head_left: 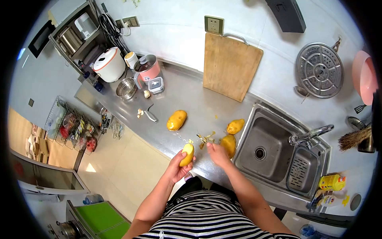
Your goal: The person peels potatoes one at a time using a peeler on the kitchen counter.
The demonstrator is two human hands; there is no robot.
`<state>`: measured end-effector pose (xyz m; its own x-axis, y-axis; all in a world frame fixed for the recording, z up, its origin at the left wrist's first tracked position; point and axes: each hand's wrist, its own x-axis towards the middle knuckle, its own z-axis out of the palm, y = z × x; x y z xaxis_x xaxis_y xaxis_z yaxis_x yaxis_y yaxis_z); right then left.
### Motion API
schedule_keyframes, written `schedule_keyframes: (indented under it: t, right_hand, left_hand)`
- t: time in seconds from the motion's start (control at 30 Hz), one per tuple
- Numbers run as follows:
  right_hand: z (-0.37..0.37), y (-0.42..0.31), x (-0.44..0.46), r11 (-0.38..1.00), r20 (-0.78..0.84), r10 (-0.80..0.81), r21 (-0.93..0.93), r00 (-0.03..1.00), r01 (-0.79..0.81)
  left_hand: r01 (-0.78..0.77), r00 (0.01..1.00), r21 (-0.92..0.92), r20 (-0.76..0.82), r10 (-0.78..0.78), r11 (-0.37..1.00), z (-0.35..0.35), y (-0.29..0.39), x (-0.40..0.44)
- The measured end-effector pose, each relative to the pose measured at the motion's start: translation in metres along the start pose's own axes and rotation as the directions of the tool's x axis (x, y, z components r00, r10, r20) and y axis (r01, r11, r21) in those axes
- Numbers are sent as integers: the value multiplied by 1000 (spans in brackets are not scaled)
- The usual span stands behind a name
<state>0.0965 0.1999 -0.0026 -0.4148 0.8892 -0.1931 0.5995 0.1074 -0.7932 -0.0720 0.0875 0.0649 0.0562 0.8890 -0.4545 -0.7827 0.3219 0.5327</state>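
Note:
My left hand [178, 167] is closed around a partly peeled potato [187, 154], its pale yellow flesh showing, over the counter's front edge. My right hand [218, 154] is closed just to the right of it. Whatever its fingers hold, if anything, is hidden. Strips of peel [203, 140] lie on the counter beside the right hand's fingertips. Behind that hand is an unpeeled potato [228, 144], with a smaller potato [235, 126] touching or close to it. Farther left, a large potato [176, 120] rests alone on the steel counter.
A steel sink [264, 145] with a faucet [312, 134] is at the right. A wooden cutting board [230, 65] leans against the wall. On the left are a light-handled tool [151, 116], garlic [140, 113], a metal bowl [126, 88], a pink pot [148, 68] and a rice cooker [109, 65].

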Motion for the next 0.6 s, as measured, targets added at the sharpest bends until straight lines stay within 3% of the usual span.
schedule_keyframes:
  t: [0.2,0.27,0.37,0.47,0.6]
  right_hand:
    - [-17,-49,-29,994,9,-92,62,996,91]
    - [-18,-61,-36,989,-8,-145,17,989,145]
    - [-17,-67,-43,923,-89,-339,-226,937,313]
    - [-15,-62,-39,896,-117,-401,-256,909,362]
    - [-20,-62,-29,916,-52,-332,-257,942,309]
  left_hand:
    - [100,994,-34,35,-99,994,-3,2,8]
    - [107,992,-45,-59,-109,993,3,2,10]
    - [113,986,-5,-122,-113,994,4,2,12]
    - [86,986,42,-147,-79,995,8,3,10]
    - [75,986,76,-152,-63,994,8,4,9]
